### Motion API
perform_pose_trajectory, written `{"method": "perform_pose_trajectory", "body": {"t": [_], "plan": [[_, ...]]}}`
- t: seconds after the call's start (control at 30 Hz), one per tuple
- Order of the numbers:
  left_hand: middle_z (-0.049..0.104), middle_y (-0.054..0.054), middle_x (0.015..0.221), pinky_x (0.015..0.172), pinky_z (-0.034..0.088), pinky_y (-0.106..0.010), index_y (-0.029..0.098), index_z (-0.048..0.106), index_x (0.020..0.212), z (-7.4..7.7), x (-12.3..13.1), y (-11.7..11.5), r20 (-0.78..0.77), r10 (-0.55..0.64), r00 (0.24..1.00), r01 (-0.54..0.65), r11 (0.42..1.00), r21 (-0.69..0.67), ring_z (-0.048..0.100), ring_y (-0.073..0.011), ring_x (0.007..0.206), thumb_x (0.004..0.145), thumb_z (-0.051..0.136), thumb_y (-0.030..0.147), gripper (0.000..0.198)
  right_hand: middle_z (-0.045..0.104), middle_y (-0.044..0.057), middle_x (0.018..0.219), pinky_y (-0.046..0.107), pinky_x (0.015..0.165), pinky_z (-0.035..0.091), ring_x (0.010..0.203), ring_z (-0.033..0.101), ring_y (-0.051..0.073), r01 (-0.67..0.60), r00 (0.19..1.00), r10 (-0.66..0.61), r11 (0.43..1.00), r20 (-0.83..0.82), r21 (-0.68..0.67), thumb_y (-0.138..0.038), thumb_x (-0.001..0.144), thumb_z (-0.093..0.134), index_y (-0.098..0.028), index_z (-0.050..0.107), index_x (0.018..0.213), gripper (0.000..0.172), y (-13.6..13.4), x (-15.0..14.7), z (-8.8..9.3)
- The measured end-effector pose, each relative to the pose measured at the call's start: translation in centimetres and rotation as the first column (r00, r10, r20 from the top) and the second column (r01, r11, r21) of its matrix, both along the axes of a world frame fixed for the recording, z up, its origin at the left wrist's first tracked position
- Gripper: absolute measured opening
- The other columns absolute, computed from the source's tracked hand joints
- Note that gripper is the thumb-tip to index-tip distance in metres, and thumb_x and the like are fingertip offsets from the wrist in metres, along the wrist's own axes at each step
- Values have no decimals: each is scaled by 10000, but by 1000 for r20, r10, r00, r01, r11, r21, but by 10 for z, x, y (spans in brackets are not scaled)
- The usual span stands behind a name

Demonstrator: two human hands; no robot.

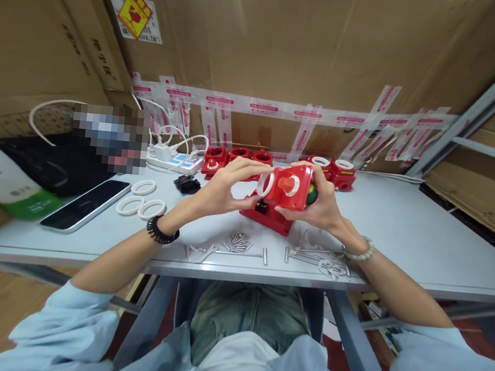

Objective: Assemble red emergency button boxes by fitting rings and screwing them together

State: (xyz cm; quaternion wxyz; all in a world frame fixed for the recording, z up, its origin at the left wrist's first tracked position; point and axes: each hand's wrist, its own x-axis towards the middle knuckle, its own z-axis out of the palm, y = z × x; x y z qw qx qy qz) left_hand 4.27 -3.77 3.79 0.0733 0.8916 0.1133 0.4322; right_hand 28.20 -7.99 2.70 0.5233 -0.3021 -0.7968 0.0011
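Note:
My right hand [322, 198] grips a red housing [293, 197] above the table, with an orange-red knob on its near face and a green part showing by my fingers. At the housing's left opening is a white ring [266, 184], pinched between the thumb and fingers of my left hand [235, 185]. Whether the ring is fully seated I cannot tell. Just below lies another red part [270, 218] with black blocks on it. Small metal screws [239, 242] and T-shaped metal rods [241, 254] lie in front of my hands.
Three loose white rings [141, 207] lie at left beside a phone [85, 205]. More red housings [239, 154] line the back, some topped with white rings. A power strip [175, 161] with cables, small black parts [187, 184] and a green-and-white bag [19, 187] stand on the left.

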Motion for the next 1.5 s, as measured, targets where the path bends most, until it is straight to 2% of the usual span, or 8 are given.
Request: {"method": "perform_pose_trajectory", "body": {"t": [0.17,0.3,0.43,0.57,0.87,1.13,1.27,1.5], "plan": [[616,-128,1313,986,511,-426,229,490,1379,-2,1,2,48,7,999,-3,997,-82,621,-242,1126,813,745,383,639,707,32,1003,372,719,611,802,708,217,8,999,-8,1000,-40,-4,-406,553,873,-259,484,1221,787,-1,-2,2],[656,-112,1231,993,502,-412,212,582,1267,0,0,2,21,9,1000,-8,997,-70,618,-237,1126,849,714,360,462,700,35,1014,356,715,605,802,705,208,-14,1000,14,1000,-11,19,-374,552,880,-251,494,1216,778,-1,-2,2],[578,-120,1351,1067,450,-436,232,517,1340,1,0,-2,12,-36,999,37,998,-46,543,-256,1252,854,708,351,535,688,40,1042,347,713,600,814,700,203,-23,999,23,999,-25,27,-378,555,881,-246,488,1224,787,-1,-2,1],[635,-110,1198,963,507,-392,192,535,1273,-1,1,-4,32,73,997,-67,987,-145,612,-220,1082,892,662,413,459,699,28,982,324,653,594,750,694,186,-41,999,41,999,-15,19,-389,570,870,-244,472,1224,779,-2,-5,2],[602,-126,1314,1037,483,-408,222,521,1348,5,-4,-3,-43,-4,999,11,985,173,563,-227,1239,930,638,269,437,697,29,1021,349,732,597,831,699,208,-57,998,59,998,-30,35,-404,542,884,-266,501,1213,786,1,1,4],[652,-117,1183,935,540,-374,172,560,1238,2,-1,-5,-5,100,995,-100,995,0,630,-217,1081,892,672,413,435,671,66,1178,324,776,591,916,705,204,-84,996,82,993,28,85,-358,575,878,-261,499,1265,793,1,1,2],[646,-124,1200,954,540,-374,169,540,1276,3,-3,-4,-49,74,996,-65,986,154,629,-225,1114,877,705,334,462,671,79,1212,380,897,569,1012,693,237,-106,993,104,994,58,31,-378,567,883,-257,505,1272,809,1,5,3],[623,-147,1287,1003,522,-405,204,432,1415,3,-3,-9,-145,112,983,-43,911,410,603,-239,1207,950,595,206,493,713,29,987,380,765,578,829,686,225,-115,993,118,989,30,-96,-439,463,920,-236,570,1206,846,1,13,11]]}}
